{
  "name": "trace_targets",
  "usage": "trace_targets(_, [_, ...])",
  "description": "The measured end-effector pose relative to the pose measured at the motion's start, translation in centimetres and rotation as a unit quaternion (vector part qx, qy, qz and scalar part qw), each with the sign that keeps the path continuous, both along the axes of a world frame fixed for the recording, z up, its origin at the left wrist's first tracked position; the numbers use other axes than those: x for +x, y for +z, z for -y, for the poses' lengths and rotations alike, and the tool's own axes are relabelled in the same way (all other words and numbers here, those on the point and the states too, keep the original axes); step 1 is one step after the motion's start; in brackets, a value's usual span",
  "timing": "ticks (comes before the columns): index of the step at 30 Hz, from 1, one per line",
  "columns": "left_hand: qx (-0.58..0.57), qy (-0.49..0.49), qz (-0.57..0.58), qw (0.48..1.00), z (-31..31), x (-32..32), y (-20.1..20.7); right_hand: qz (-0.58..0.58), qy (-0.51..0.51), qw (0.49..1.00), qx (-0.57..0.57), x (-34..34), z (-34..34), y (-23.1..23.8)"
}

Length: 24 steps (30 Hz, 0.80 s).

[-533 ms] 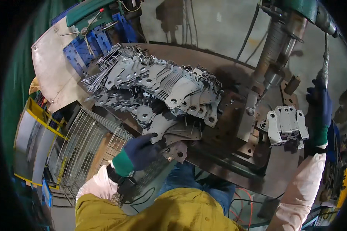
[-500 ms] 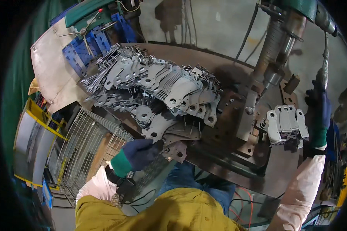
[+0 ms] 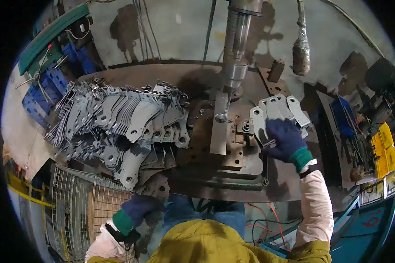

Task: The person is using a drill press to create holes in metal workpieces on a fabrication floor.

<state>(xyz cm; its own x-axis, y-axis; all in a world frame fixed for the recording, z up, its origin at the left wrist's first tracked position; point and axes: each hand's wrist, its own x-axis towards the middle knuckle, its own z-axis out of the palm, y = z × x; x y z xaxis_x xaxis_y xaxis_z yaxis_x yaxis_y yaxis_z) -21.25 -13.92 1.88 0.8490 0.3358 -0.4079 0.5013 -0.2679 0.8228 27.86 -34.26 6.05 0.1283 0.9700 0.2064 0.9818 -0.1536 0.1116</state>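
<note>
The right hand (image 3: 284,138), gloved in dark blue with a green cuff, lies right of centre over the lower part of a small group of grey metal plates (image 3: 280,107), its fingers curled near the leftmost plate's lower end; whether they grasp it or only rest on it, I cannot tell. The left hand (image 3: 141,208), gloved alike, hangs at the lower left, just below a dark plate (image 3: 156,188) at the near edge of the tabletop (image 3: 289,179); no held thing shows, and its fingers are too dark to read. The step in hand seems to be handling plates in the right-hand group; shifting one would call for a sure hold on its edge and clearance from the metal fixture (image 3: 245,127) just left of it. Further left, at the centre, a flat bar (image 3: 218,136) lies below a vertical spindle (image 3: 235,72). Beyond it, a large pile of similar plates (image 3: 140,116) spreads across the left of the frame, above a wire basket (image 3: 72,206). A yellow bin (image 3: 385,149) stands at far right.
</note>
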Motion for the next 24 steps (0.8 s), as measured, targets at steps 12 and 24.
trace_targets(12, [-0.192, -0.157, 0.068, 0.967, 4.4, 9.0, -1.7, 0.177, -0.011, 0.980, 0.085, 0.4, -0.6, -6.1])
trace_targets(24, [-0.394, -0.170, 0.131, 0.894, 7.5, 15.9, 2.8, -0.231, -0.124, 0.891, 0.370, -4.3, 5.9, 4.1])
